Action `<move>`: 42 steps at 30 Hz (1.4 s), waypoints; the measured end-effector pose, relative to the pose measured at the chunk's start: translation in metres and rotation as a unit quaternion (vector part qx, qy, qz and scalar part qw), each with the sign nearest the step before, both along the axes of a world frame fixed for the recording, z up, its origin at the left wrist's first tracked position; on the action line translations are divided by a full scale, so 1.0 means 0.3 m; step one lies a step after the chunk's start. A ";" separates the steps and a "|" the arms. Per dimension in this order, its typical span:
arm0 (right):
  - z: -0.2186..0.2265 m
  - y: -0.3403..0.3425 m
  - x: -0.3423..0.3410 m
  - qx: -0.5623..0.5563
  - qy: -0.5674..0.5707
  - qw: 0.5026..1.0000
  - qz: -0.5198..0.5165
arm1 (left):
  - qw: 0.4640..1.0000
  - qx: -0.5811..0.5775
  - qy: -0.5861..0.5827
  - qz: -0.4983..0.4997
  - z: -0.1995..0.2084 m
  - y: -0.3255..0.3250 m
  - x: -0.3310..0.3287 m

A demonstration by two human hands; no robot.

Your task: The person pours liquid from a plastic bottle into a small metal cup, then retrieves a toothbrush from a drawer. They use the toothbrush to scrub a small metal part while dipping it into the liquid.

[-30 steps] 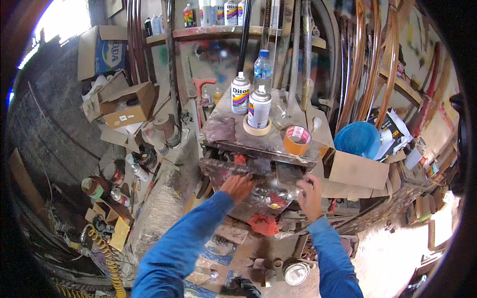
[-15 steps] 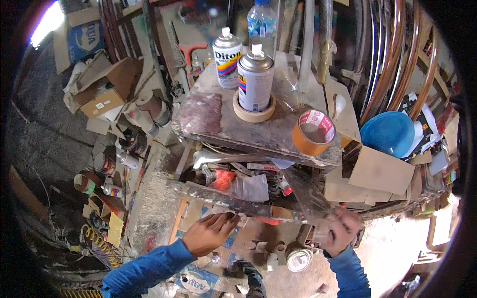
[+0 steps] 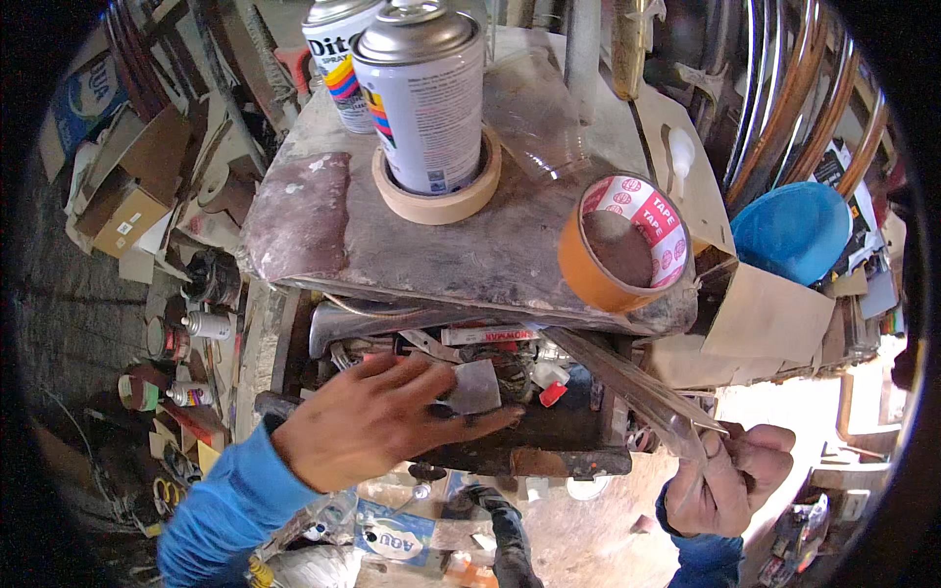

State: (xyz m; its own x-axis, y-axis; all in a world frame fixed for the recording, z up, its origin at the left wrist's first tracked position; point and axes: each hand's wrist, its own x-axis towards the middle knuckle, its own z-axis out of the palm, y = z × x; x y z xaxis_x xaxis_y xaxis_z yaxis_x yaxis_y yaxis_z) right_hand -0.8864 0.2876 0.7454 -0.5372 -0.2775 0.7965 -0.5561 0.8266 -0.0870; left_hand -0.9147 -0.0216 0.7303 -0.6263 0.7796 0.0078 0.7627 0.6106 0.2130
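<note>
My left hand (image 3: 377,423) reaches into the cluttered lower shelf (image 3: 520,459) of a small work stand. Its thumb and fingers close around a small grey square sheet (image 3: 477,384). My right hand (image 3: 730,477), low at the right, grips the end of a long clear plastic strip (image 3: 627,384) that slants up and left into the shelf. On the stand's dusty top (image 3: 412,245) a spray can (image 3: 423,93) stands inside a beige masking tape roll (image 3: 436,191). A second spray can (image 3: 338,54) stands behind it, and an orange-brown tape roll (image 3: 619,240) sits at the right edge.
A blue helmet-like shell (image 3: 792,230) and cardboard pieces (image 3: 769,318) lie to the right. Cardboard boxes (image 3: 123,211), small cans (image 3: 186,328) and scraps litter the floor at the left. Curved metal rims (image 3: 784,93) lean at the back right. A clear plastic cup (image 3: 534,108) lies on the top.
The view has come much closer to the stand. My left hand moved from the shelf's front edge into the shelf onto the grey sheet. My right hand now holds the clear strip out to the right.
</note>
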 end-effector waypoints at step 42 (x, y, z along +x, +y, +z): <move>0.038 0.035 0.076 0.162 -0.068 0.953 0.247 | 0.952 0.094 0.034 0.290 -0.188 0.225 0.265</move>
State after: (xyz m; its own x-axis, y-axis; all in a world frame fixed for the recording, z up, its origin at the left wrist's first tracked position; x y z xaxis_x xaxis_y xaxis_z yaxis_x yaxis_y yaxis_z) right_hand -0.8637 0.2981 0.7568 -0.3694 -0.7421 0.5593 -0.8857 0.4633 0.0298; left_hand -0.8353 0.0458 0.6741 -0.9441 0.2828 0.1695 0.3242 0.8896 0.3218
